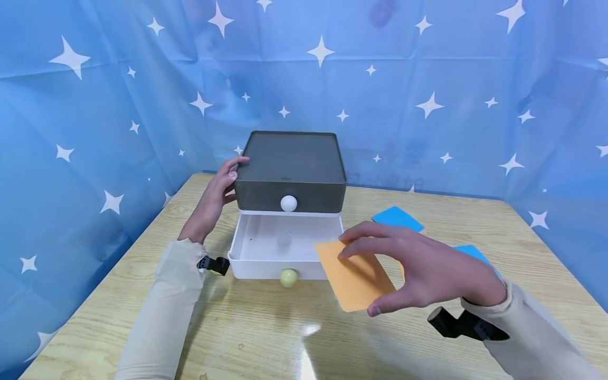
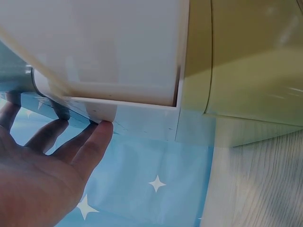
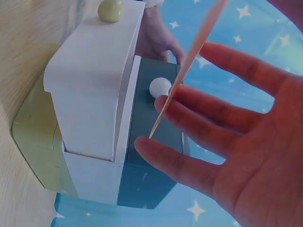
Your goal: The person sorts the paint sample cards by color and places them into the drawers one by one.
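A small drawer unit [image 1: 292, 158] with a dark grey top stands on the table, its white drawer [image 1: 266, 237] pulled out toward me. Nothing lies on the visible part of the drawer's floor. My left hand [image 1: 209, 203] rests against the unit's left side, fingertips [image 2: 105, 127] touching the wall. Near the drawer's right front corner, my right hand [image 1: 408, 258] holds an orange paper card [image 1: 351, 279] by its edges, fingers on the upper edge and thumb at the lower corner. The right wrist view catches the card [image 3: 189, 61] nearly edge-on.
Blue cards [image 1: 396, 217] lie on the table right of the unit, one [image 1: 475, 252] partly behind my right forearm. A bit of orange shows behind the right hand. The grey drawer has a white knob [image 1: 288, 203], the white one a yellow-green knob [image 1: 288, 277]. A starry blue curtain [image 1: 304, 79] hangs behind.
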Action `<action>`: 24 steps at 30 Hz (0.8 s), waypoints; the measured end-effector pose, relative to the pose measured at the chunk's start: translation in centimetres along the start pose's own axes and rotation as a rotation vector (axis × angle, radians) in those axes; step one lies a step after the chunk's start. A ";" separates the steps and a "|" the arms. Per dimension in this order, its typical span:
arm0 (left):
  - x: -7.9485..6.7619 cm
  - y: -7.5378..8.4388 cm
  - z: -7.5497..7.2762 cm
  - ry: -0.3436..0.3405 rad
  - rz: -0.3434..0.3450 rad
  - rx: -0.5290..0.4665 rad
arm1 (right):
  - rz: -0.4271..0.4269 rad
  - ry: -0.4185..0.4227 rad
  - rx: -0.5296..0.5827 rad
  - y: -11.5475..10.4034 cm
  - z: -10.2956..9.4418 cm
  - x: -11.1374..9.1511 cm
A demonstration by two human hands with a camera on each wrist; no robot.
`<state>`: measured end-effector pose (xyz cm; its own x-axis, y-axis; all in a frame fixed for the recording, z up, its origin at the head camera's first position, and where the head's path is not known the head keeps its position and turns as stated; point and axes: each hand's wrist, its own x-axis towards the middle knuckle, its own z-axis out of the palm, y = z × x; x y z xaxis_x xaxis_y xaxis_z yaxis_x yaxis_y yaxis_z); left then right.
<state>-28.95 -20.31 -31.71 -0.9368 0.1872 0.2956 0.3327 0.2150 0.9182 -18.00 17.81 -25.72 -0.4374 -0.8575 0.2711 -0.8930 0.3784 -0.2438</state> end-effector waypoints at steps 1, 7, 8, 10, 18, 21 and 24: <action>0.0 0.0 0.0 0.000 0.001 -0.004 | 0.003 0.000 0.006 0.1 0.0 0.2; -0.1 0.0 0.1 0.001 0.008 -0.015 | -0.004 0.019 0.015 0.4 0.2 1.4; -0.1 0.0 0.1 0.002 0.007 -0.013 | -0.008 0.024 0.018 0.5 0.2 1.6; -0.1 0.0 0.0 0.003 0.007 -0.011 | -0.006 0.028 0.027 0.5 0.3 2.1; -0.1 0.0 0.0 0.004 0.007 -0.017 | -0.002 0.000 0.049 0.8 1.3 4.2; -0.1 0.0 0.0 0.002 0.004 -0.020 | -0.001 -0.015 0.073 1.0 1.7 4.9; -0.1 0.0 0.0 0.001 0.006 -0.025 | 0.012 -0.029 0.091 1.2 2.0 5.4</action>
<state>-28.85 -20.29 -31.72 -0.9349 0.1876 0.3012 0.3355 0.1903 0.9226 -21.26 12.93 -26.46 -0.4432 -0.8635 0.2406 -0.8738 0.3562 -0.3310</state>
